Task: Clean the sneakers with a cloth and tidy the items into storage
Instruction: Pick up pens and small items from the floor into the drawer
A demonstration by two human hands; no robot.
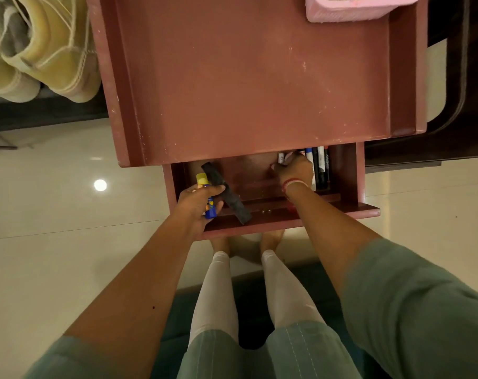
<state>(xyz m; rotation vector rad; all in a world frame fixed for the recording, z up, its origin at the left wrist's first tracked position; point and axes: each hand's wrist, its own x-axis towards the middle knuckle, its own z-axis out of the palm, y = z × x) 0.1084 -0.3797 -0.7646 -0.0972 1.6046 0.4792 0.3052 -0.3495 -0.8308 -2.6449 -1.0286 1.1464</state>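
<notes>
Head view: the drawer (354, 176) stood open below the desk (246, 77) front. The left hand (202, 199) gripped a glue stick (210, 210) and a black strip (233, 199) at the drawer's left end. The right hand (294, 170) — fingers curled on a marker (281, 157) — sat inside, beside other markers (321, 170). The sneakers (41, 50) lay beyond the desk's left edge.

This looks like a home: a small reddish-brown wooden table (246, 77) with an open drawer (347, 173) of markers (321, 170) stands on glossy cream floor tiles (55, 201). A pink plastic basket (350, 12) sits on the tabletop at one o'clock. Pale yellow sneakers (41, 45) lie at ten o'clock, and bare feet (272, 237) show below the drawer.
</notes>
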